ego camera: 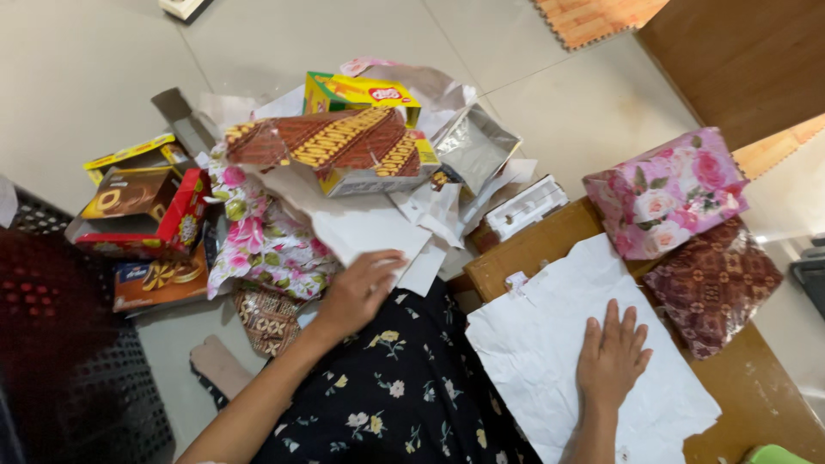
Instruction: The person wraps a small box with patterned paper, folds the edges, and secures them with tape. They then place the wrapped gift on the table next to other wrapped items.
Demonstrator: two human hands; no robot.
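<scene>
— How are the two hands placed?

— The left hand [359, 292] reaches forward and to the left. Its forearm is bare and comes up from the lower left of the view. The fingers [388, 258] are bent a little and close together, with the palm facing down.

— And the other one?

— The right hand [610, 357] lies flat, palm down, fingers straight and slightly spread, pointing away from the body. Its wrist and forearm come straight up from the bottom edge.
</scene>
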